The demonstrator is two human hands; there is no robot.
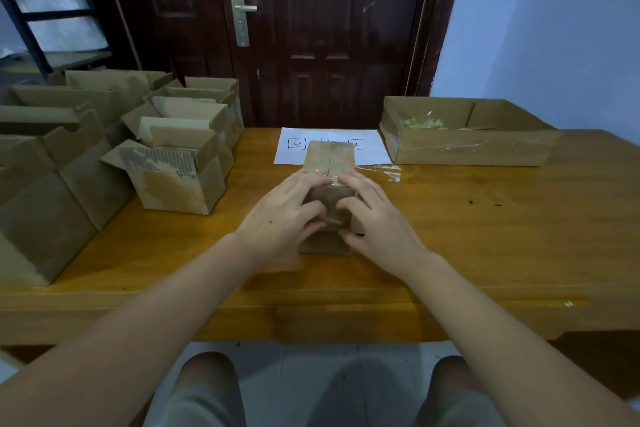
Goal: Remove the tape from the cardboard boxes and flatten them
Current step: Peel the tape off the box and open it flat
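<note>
Gripping a small brown taped cardboard box [329, 163] at the middle of the orange-brown wooden table [485, 236], both hands are curling round its near end. Left hand [282, 218] is holding the box's left side, fingers reaching over the top edge, thumb tucked on the near face. Right hand [375, 218] is mirroring it on the box's right side, thumb pressing the near face. Clear tape strip [327, 158] is running along the box's top seam. White paper sheet with black handwriting [367, 146] is lying just behind the box, partly hidden by it. Shallow open cardboard tray holding crumpled tape scraps [467, 146] is sitting right of the box, further back. Cluster of opened cardboard boxes [173, 166] is standing left of the box. Dark brown panelled door [322, 28] is showing beyond the box.
</note>
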